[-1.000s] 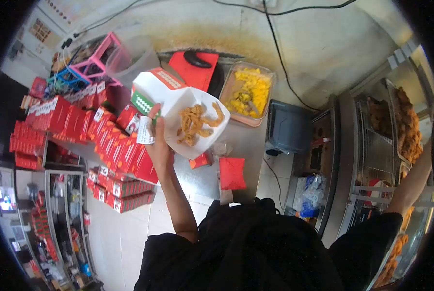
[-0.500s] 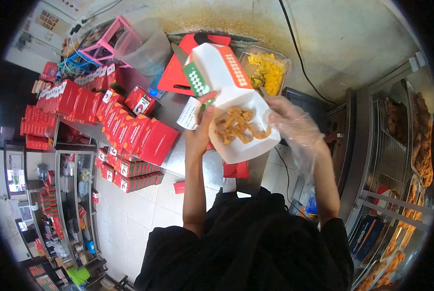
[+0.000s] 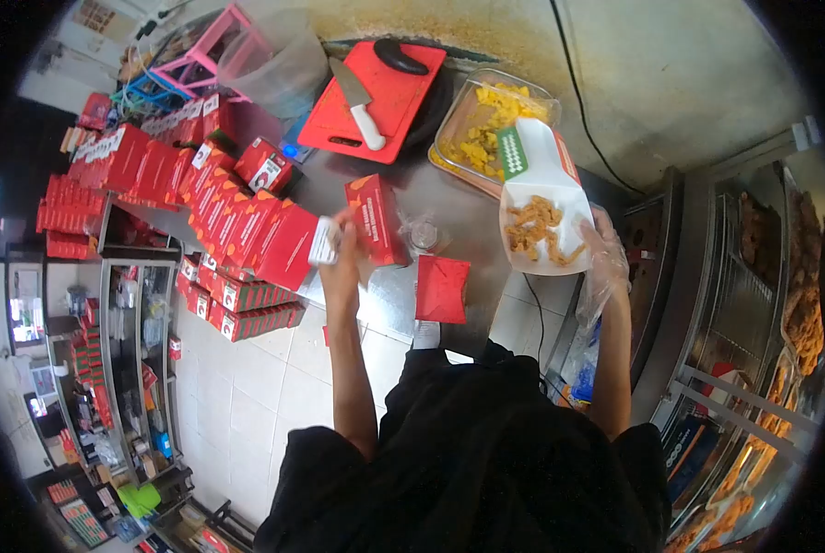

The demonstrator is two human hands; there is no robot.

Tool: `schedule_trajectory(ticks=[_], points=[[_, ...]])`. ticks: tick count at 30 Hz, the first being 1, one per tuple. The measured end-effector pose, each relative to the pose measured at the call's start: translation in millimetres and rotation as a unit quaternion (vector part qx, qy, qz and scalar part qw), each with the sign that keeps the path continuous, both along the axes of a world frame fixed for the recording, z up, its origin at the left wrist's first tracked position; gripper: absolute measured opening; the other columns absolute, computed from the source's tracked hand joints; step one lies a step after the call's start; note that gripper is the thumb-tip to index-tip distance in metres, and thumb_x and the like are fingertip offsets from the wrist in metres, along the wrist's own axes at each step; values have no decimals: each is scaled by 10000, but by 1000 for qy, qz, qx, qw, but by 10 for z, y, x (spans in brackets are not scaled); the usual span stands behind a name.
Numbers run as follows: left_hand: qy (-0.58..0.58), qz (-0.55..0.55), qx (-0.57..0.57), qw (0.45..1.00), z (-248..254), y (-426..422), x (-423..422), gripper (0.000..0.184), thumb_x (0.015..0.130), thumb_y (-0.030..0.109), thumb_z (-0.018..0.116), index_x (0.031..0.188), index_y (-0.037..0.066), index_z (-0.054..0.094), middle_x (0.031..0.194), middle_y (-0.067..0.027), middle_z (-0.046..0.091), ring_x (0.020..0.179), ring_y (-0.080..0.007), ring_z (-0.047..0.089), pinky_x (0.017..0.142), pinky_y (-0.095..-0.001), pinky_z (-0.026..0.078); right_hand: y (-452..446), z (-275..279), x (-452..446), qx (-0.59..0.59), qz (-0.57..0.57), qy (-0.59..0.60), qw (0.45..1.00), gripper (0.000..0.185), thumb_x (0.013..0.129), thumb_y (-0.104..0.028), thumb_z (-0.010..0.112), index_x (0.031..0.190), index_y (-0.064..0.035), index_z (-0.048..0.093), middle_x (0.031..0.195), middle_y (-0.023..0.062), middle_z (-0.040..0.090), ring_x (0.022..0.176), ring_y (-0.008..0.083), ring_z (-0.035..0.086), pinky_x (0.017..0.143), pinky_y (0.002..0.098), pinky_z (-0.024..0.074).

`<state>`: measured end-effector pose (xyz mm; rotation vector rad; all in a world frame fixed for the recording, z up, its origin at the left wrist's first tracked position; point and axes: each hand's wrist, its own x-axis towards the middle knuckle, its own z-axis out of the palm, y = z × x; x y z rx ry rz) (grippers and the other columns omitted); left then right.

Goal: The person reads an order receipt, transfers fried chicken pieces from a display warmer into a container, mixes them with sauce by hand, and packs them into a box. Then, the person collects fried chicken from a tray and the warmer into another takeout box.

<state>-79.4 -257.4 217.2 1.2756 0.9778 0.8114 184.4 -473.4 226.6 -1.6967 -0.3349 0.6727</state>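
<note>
My right hand (image 3: 606, 253), in a clear plastic glove, grips the right side of an open white food box (image 3: 542, 198) with fried pieces (image 3: 534, 226) inside. My left hand (image 3: 341, 263) is bare and pinches a white printed slip (image 3: 324, 241). Just right of that hand lies a red box (image 3: 376, 219) on the metal table (image 3: 320, 180). A smaller red packet (image 3: 442, 288) rests near the table's front edge, beside a crumpled clear plastic piece (image 3: 422, 234).
A red cutting board (image 3: 325, 124) holds a knife (image 3: 357, 103) and a dark object (image 3: 400, 57). Beyond the food box is a tray (image 3: 449, 129) of yellow pieces. Stacked red boxes (image 3: 247, 230) stand left; a display case with fried food (image 3: 804, 304) is at right.
The open food box has passed from my left hand to my right hand and moved right. My left hand has let go of it, keeps the slip and has moved slightly left.
</note>
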Motion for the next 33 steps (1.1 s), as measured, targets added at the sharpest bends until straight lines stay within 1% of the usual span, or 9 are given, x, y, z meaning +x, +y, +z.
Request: schedule_trajectory(ticks=[5,7,9,11,13,19,21,26,33], points=[[-35,2,-146,989,-278,-405,-44,399,886,416,431,1000,43,512,698,35,434,551,-46,376,506,-195,327,-339,-462,76,59,-89,80,991,323,864,-168,463,1167,-56,461,1084,60,524,993,129,473,883,258,355],[-165,-91,-311,931,-598,-372,-103,488,875,528,350,912,73,522,702,17,475,537,-64,396,496,-210,341,-315,-357,-12,-142,-129,-21,981,432,875,-262,456,1235,-30,400,1187,109,486,1084,182,456,933,289,332],[-148,-86,-256,951,-627,-470,121,464,889,500,325,1043,94,489,784,-32,533,541,-97,484,456,-244,425,-321,-219,-111,-206,-145,-53,966,557,864,-378,448,1284,-27,344,1295,148,402,1192,234,390,987,313,288],[-164,-140,-263,940,-388,-558,411,479,910,446,308,1276,138,326,929,-80,544,634,-155,553,552,-307,498,-409,-279,-136,-117,-208,3,971,379,863,-297,487,1185,-101,453,1117,106,525,1030,163,478,899,281,353],[-164,-211,-164,950,-298,-609,693,526,912,446,309,1278,69,326,1048,-97,514,770,-158,553,684,-306,481,-562,-162,-131,-27,-286,-45,957,288,866,-233,487,1126,-110,481,1027,69,549,944,138,487,846,275,378],[-96,-337,-128,928,-70,-678,1221,493,921,381,345,1300,67,313,1057,-138,545,737,-163,579,645,-278,489,-1319,-272,210,89,-454,-65,884,287,883,-236,466,1146,-121,456,1026,89,547,918,158,508,771,303,435],[-84,-370,-122,917,32,-761,1328,493,922,372,346,1300,58,312,1048,-148,555,707,-165,588,609,-266,491,-1581,-353,363,127,-552,-19,824,530,886,-367,441,1304,-71,306,1122,145,515,914,204,542,739,313,461],[-86,-395,-159,901,37,-985,1471,391,922,279,374,1205,10,341,1065,-196,552,616,-193,594,514,-286,497,-2113,100,715,-55,-658,-86,746,571,822,-396,527,1226,-21,377,1141,158,510,962,259,533,828,355,411],[-91,-379,-188,901,55,-1110,1486,408,911,278,408,1237,39,353,1023,-173,560,627,-169,571,543,-291,501,-2588,-95,1363,-35,-735,-200,647,418,816,-302,556,1095,-7,454,1009,160,557,895,264,544,810,364,403]])
